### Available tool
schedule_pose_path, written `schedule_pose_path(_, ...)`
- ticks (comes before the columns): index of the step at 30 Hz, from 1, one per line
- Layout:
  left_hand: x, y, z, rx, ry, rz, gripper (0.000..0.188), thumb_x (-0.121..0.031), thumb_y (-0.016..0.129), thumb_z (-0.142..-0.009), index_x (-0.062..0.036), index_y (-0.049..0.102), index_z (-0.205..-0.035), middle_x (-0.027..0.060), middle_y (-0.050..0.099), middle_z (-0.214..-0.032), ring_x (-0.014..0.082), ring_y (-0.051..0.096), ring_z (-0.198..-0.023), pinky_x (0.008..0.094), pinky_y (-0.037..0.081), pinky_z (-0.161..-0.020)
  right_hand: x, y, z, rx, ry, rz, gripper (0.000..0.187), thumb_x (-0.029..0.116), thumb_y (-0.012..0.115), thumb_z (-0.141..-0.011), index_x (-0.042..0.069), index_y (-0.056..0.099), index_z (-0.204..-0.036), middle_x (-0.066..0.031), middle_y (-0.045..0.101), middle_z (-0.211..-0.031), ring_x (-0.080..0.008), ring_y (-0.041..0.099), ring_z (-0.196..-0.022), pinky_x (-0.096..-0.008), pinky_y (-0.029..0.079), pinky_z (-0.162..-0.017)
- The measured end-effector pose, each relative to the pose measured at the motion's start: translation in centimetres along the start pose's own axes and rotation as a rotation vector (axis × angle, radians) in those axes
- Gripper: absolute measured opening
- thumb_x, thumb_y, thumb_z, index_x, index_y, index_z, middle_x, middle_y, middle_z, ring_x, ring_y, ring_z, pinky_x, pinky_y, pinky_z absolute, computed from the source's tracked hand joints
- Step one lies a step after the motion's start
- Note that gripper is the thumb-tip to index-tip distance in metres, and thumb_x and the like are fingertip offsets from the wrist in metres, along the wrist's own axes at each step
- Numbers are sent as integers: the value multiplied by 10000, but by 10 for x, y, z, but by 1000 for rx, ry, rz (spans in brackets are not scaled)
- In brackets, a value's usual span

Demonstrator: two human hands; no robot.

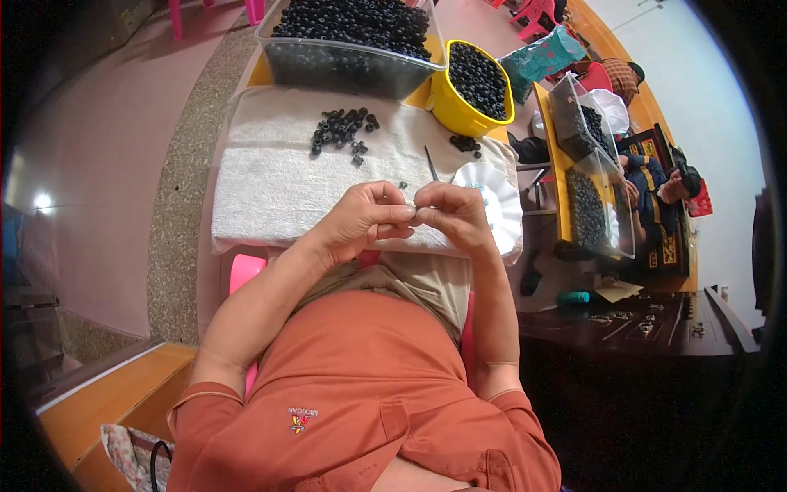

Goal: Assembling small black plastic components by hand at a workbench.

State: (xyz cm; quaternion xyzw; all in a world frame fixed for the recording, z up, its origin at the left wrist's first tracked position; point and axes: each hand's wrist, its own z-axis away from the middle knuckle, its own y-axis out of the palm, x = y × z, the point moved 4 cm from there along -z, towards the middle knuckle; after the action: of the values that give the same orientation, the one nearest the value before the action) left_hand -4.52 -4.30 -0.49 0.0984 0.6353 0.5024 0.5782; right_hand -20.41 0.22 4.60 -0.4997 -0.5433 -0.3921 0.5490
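I get one view only, from a fisheye camera worn on the person's head. It looks steeply down over the chest and forearms onto the towel on the table, close in. Edges bend at the rim; the floor and another worktable show at the sides.

A loose cluster of small dark beads lay scattered on the white towel, well ahead of the hands. Just beyond the fingers a thin needle rested on the towel, pointing away. Whatever tiny piece was pinched between the fingertips stayed too small to make out.
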Motion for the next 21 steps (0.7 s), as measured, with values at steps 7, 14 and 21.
schedule_pose_path(7, -1, 1, 1, 11, -9, 3, 148, -63, 700, -862, -52, 562, -913, 50, 642, -865, 145, 678, -785, 282, 594, -744, -4, 5, -1, 28, 87, -190, 137, 25, 710, -846, -44, 608, -907, -64, 597, -914, -132, 592, -872, -268, 495, -772)
schedule_pose_path(14, 1, -1, -1, 6, -5, 50, 131, -73, 693, -870, -54, 569, -907, 69, 659, -860, 153, 676, -765, 274, 585, -731, -16, 9, 0, -55, 42, -244, 131, 25, 712, -832, -33, 619, -904, -65, 599, -917, -121, 569, -836, -263, 473, -744)
schedule_pose_path(21, 8, -7, -4, -67, 67, 155, 89, -67, 665, -893, -63, 580, -919, 44, 635, -883, 141, 658, -807, 272, 574, -748, -5, 23, 8, -289, -385, 356, 294, -39, 745, -761, -31, 633, -1033, -103, 618, -940, -156, 616, -808, -259, 500, -685)
